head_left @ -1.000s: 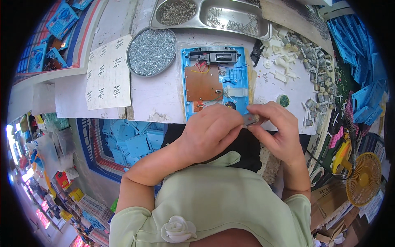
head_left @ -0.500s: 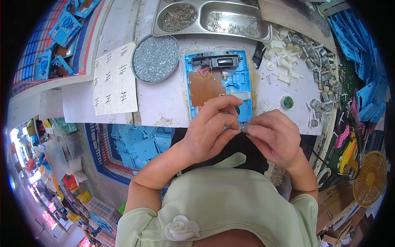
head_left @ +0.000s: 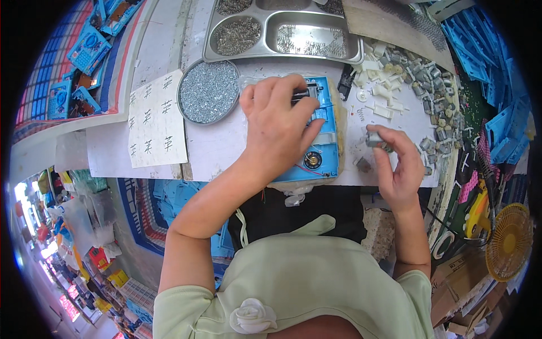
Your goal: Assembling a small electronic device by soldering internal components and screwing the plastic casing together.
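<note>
My left hand reaches over a blue plastic casing, its fingers apart and bent across the upper part. It hides most of the board inside. A black part shows beside its fingertips, and a small round speaker sits near the casing's lower edge. To the right of the casing, my right hand is closed around a small silver motor, between thumb and forefinger. Another small motor lies on the table just left of that hand.
A round dish of small screws stands left of the casing. Behind it is a metal compartment tray with springs and small parts. White plastic parts and many motors lie at the right. Blue casings fill a crate below the table's left.
My hands have parted from in front of the casing. The left has moved up over it; the right has moved right, holding a motor. Another motor now lies on the table.
</note>
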A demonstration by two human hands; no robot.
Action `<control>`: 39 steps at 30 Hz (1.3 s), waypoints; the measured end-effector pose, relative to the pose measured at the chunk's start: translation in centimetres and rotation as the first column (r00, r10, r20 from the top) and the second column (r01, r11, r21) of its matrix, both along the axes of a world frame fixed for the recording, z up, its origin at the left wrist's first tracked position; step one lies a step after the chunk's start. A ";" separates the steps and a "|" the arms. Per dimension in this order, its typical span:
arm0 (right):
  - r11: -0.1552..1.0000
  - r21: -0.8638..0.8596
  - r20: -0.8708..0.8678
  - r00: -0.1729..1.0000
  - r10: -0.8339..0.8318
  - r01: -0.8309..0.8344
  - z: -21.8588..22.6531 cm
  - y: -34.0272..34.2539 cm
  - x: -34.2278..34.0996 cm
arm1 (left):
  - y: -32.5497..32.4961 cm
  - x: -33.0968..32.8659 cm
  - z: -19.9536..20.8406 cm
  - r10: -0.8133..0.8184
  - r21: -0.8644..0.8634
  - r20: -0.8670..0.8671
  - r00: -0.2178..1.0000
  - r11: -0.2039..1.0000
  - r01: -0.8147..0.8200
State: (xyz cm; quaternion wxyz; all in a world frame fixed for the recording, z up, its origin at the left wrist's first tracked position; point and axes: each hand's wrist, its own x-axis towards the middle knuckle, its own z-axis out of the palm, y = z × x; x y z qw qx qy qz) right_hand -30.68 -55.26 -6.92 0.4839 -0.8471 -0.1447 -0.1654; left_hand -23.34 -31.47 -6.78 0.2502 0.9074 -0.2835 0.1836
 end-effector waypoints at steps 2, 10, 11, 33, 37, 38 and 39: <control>1.000 -0.017 0.013 1.000 -0.020 0.020 -0.2 -0.2 0.8 | -0.5 0.2 0.0 -0.025 -0.008 0.034 0.999 1.000 0.025; 0.999 0.017 -0.129 0.991 -0.036 0.038 -0.9 1.0 3.1 | 2.5 0.2 -0.8 -0.247 -0.103 -0.043 0.968 0.965 0.242; 1.000 0.006 -0.158 0.987 -0.027 0.029 -1.0 1.5 3.6 | 3.5 -0.2 -0.7 -0.259 -0.125 -0.029 0.965 0.959 0.254; 0.844 -0.506 -0.129 0.983 0.133 -0.180 1.5 4.4 6.6 | 4.5 -2.9 -1.4 -0.085 -0.527 -0.193 0.977 0.849 -0.030; 0.849 -0.508 -0.019 0.988 0.155 -0.143 3.3 5.3 7.1 | 4.4 -2.5 -1.3 -0.050 -0.533 -0.174 0.983 0.845 -0.052; 0.846 -0.520 0.033 0.986 0.162 -0.122 3.7 6.0 7.1 | 4.4 -2.5 -1.3 -0.048 -0.535 -0.189 0.981 0.843 -0.062; 0.860 -0.485 0.049 0.977 0.208 -0.159 3.3 6.8 7.3 | 4.4 -2.5 -1.4 -0.061 -0.544 -0.194 0.979 0.837 -0.056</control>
